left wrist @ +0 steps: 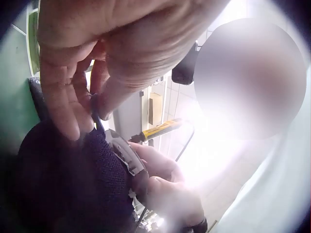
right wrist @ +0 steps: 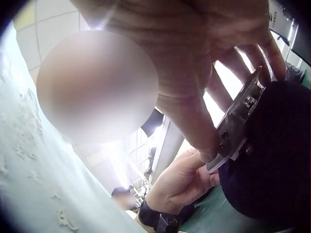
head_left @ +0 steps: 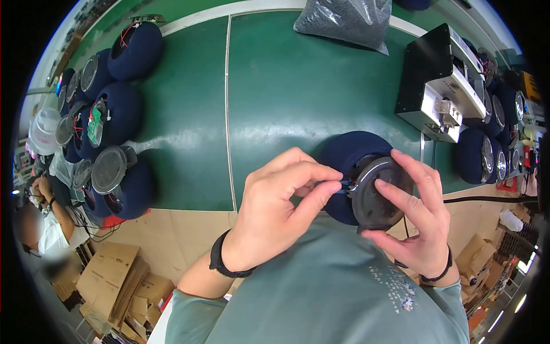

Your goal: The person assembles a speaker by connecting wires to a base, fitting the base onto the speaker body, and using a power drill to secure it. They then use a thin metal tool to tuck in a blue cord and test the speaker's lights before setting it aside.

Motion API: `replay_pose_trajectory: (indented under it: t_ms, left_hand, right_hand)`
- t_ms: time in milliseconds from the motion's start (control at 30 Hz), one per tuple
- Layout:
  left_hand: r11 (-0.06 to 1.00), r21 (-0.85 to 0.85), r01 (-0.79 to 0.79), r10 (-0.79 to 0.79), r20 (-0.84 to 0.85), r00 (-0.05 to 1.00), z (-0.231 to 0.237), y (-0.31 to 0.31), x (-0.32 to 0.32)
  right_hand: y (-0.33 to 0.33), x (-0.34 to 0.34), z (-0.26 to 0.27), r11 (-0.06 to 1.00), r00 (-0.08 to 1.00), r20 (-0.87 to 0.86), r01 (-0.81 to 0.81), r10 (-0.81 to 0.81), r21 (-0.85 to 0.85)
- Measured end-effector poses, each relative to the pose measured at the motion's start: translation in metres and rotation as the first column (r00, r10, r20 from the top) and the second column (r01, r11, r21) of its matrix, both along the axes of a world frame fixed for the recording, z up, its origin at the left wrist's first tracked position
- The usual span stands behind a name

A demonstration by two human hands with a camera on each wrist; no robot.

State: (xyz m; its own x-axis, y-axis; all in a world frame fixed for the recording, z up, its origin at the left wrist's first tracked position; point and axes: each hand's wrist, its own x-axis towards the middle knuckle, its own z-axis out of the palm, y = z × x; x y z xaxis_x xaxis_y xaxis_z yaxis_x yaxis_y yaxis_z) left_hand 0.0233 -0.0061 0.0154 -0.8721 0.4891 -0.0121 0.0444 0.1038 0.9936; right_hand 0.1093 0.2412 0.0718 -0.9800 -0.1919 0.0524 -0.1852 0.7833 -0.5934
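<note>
A dark blue fabric-covered round body (head_left: 356,144) sits at the table's near edge, with a dark round disc (head_left: 382,195) tilted over its opening. My right hand (head_left: 417,215) grips the disc by its rim, fingers spread over its face; the right wrist view shows the disc (right wrist: 238,116) edge-on beside the body (right wrist: 272,160). My left hand (head_left: 281,206) pinches a small dark blue strip or cable (head_left: 344,187) at the disc's left side. In the left wrist view the strip (left wrist: 97,114) runs down from the fingertips. What it joins to is hidden.
Several similar blue round bodies (head_left: 135,51) stand at the left, and more (head_left: 473,155) at the right. A black and silver machine (head_left: 438,86) stands at the back right, near a bag of dark granules (head_left: 346,23). Cardboard (head_left: 109,275) lies at lower left, near a seated person (head_left: 54,221).
</note>
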Motion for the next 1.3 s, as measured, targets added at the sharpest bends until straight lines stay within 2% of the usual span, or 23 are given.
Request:
replay_pose_trajectory:
  t_ms: [600, 800, 867, 1067, 1200, 1267, 1300]
  left_hand:
    - [0.996, -0.086, 0.026, -0.033, -0.085, 0.996, 0.005, -0.006, -0.001]
    - [0.983, -0.178, 0.051, -0.089, -0.213, 0.973, 0.01, -0.009, -0.007]
    - [0.965, -0.243, 0.103, -0.184, -0.341, 0.922, 0.009, -0.011, -0.01]
    - [0.95, -0.298, 0.09, -0.222, -0.445, 0.867, 0.013, -0.009, -0.021]
    - [0.96, -0.261, 0.098, -0.189, -0.351, 0.917, 0.006, -0.007, -0.023]
    - [0.987, -0.123, 0.103, -0.137, -0.306, 0.942, -0.003, -0.006, -0.024]
    - [0.987, -0.123, 0.106, -0.14, -0.306, 0.942, -0.003, -0.006, -0.025]
  right_hand:
    - [-0.008, -0.006, 0.003, 1.0, 1.0, 0.017, 0.003, -0.003, 0.003]
    - [-0.009, -0.007, 0.004, 1.0, 0.999, 0.032, 0.0, 0.0, -0.006]
    - [-0.01, -0.008, 0.005, 1.0, 0.999, 0.035, 0.001, -0.001, -0.008]
    - [-0.014, -0.014, 0.01, 1.0, 0.999, 0.047, 0.004, -0.004, -0.007]
    - [-0.014, -0.016, 0.01, 1.0, 0.998, 0.061, 0.017, -0.016, -0.01]
    - [-0.013, -0.018, 0.011, 1.0, 0.997, 0.07, 0.017, -0.017, -0.007]
    - [-0.012, -0.019, 0.011, 1.0, 0.996, 0.085, 0.006, -0.006, 0.0]
